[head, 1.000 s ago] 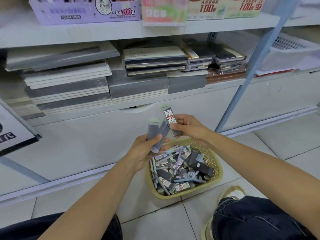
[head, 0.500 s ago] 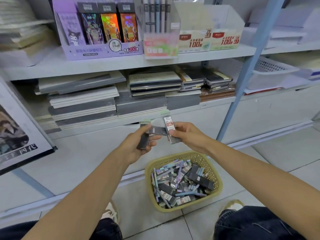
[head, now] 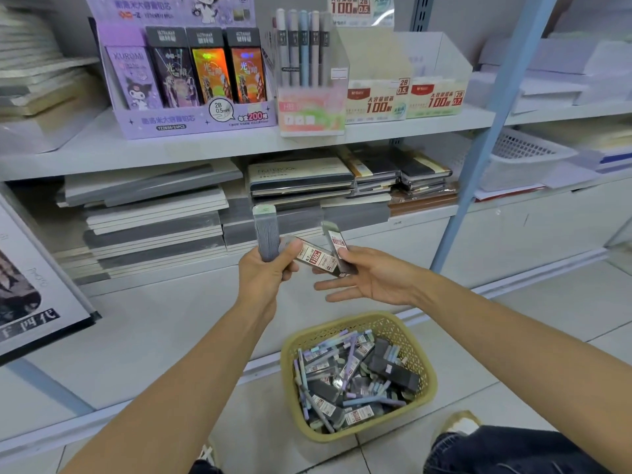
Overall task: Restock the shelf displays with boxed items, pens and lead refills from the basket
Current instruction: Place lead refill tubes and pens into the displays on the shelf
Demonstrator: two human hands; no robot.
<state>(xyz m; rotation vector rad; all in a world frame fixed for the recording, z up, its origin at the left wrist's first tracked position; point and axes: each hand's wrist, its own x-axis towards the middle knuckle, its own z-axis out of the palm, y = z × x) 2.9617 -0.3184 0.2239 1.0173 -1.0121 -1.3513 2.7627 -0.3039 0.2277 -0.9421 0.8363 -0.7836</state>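
Note:
My left hand (head: 266,271) grips two lead refill cases: one upright grey case (head: 266,230) and one labelled case (head: 316,256) lying sideways. My right hand (head: 369,280) pinches a third lead refill case (head: 338,246) between thumb and forefinger, its other fingers stretched out. Both hands are in front of the lower shelf. Below them on the floor stands the yellow basket (head: 429,378), full of several pens and refill cases. On the upper shelf stand two white lead refill display boxes (head: 376,100), (head: 436,99), which look empty inside, and a pen display (head: 307,107).
A purple display of boxed leads (head: 184,94) stands left on the upper shelf (head: 102,148). Stacked notebooks (head: 301,179) fill the lower shelf. A blue upright post (head: 478,159) rises right of my hands. A white basket (head: 523,159) sits farther right. My knee (head: 506,449) is at bottom right.
The view has tilted up, bringing the upper shelf displays into sight. My hands rose away from the basket, and the left hand turned one case upright.

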